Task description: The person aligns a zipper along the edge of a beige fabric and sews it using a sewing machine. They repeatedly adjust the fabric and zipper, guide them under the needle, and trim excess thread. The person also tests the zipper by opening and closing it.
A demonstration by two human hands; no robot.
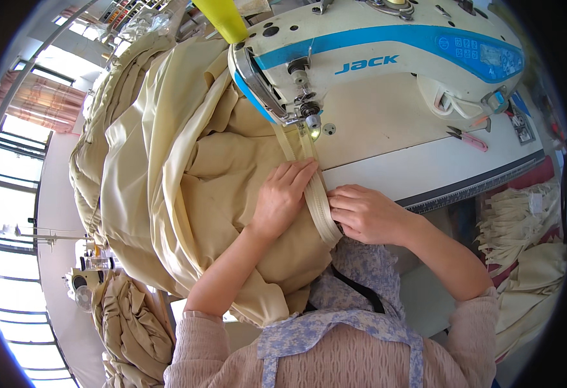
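A long cream zipper tape (322, 216) runs over beige fabric (225, 168) and up under the presser foot of a white and blue sewing machine (387, 48). My left hand (286, 197) presses on the fabric, its fingers together and their tips on the zipper tape just in front of the presser foot. On the other side, nearer me, my right hand (367, 215) is closed at the tape's right edge, fingers bent. Its fingertips and what lies under them are partly hidden. A small light shines by the needle.
Bulky beige fabric heaps over the left of the table. Pink-handled snips (471, 139) lie on the table to the right, near a ruler strip (483, 186) along its edge. More cream pieces (516, 223) hang at the right. Another fabric pile (131, 317) sits lower left.
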